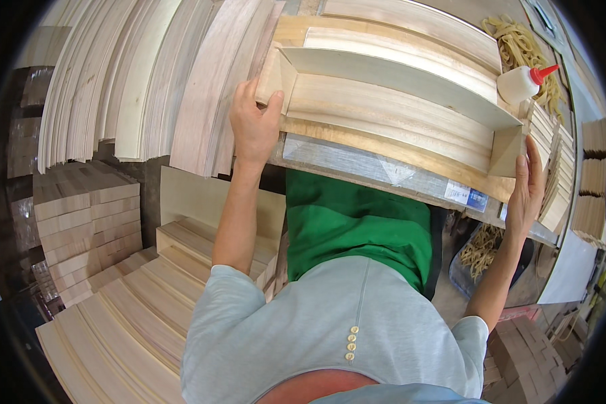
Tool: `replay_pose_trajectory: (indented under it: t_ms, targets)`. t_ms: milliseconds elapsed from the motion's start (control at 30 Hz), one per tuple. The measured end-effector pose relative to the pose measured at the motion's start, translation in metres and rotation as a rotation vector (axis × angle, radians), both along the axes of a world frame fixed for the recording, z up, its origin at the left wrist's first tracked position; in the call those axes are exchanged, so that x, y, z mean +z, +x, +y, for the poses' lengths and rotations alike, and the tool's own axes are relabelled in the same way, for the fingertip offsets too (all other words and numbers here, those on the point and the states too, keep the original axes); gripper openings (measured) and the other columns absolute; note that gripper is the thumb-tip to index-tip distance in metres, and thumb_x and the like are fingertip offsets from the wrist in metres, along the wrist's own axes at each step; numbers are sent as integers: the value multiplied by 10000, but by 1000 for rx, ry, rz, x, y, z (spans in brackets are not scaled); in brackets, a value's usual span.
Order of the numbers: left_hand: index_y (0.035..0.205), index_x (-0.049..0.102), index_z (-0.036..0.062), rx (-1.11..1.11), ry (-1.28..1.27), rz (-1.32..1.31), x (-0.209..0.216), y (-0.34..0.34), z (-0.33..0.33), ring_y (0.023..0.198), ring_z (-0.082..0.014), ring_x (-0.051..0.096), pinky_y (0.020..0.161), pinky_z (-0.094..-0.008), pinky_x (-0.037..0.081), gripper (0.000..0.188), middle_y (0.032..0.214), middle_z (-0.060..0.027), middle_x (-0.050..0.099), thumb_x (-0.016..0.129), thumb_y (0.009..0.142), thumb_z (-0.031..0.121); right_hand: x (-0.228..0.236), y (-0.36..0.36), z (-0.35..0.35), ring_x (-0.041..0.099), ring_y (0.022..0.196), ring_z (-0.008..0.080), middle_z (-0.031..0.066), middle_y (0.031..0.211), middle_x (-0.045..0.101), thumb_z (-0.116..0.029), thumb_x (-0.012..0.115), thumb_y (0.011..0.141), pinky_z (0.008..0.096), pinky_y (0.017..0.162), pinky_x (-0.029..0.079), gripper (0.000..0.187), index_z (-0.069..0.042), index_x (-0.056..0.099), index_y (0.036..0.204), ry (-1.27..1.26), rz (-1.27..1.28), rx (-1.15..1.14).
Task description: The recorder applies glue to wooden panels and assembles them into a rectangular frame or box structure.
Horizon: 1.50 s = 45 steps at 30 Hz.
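Observation:
A long, shallow box of pale wood (404,84) lies across the bench in front of me, with a long back wall and a short board at each end. My left hand (254,124) is closed on its left end board, thumb on the near side and fingers partly hidden behind. At the opposite end, my right hand (528,188) grips the right end board, its fingers against the outer face. A white squeeze bottle with a red nozzle (517,85) lies beyond the right end. Small wooden boards (555,172) stand in a row beside my right hand.
Long thin boards (141,81) are stacked at the far left. Wooden blocks (87,229) are piled below them, with more long boxes (135,316) nearer me. Tan bands (518,37) lie at the far right; others fill a dark container (483,249) under the bench.

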<state>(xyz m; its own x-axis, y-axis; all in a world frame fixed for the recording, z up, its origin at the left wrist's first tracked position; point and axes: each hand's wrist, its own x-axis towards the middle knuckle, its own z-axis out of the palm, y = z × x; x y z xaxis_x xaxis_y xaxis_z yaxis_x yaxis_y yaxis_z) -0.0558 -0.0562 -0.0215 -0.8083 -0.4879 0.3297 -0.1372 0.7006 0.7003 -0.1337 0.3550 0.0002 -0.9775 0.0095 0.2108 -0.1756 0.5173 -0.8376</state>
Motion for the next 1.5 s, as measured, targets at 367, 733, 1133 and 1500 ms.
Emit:
replay_pose_trajectory:
  t_ms: [367,733,1133,1500]
  targets:
    - [1111,575,-44,-65,-24,-56,12,-3,6,895,-345,562,787,-413,446,334,970,-181,563,626,825,121,-2,0,1,548,1045,138,77,1258,570,-232,501,991,272,922,436,389,-65,505,1342,26,6,-18]
    - [1094,593,-41,-70,-105,-49,12,-5,5,886,-312,595,777,-376,461,333,960,-159,594,654,827,148,-2,1,1,541,1080,144,80,1279,557,-239,501,991,280,935,430,395,-64,499,1345,35,-18,-15]
    - [1037,597,-46,-51,-60,-35,2,-3,1,836,-265,601,738,-349,465,277,925,-146,593,654,824,122,13,-44,-157,554,1101,336,173,1161,604,-74,614,857,414,965,423,302,-41,606,1157,246,466,392]
    - [1065,588,-47,-63,-23,-34,6,-1,2,849,-290,593,752,-359,461,297,933,-154,587,653,830,123,-7,-54,-186,618,798,240,56,867,690,15,525,780,374,735,425,319,-91,681,1037,462,534,477]
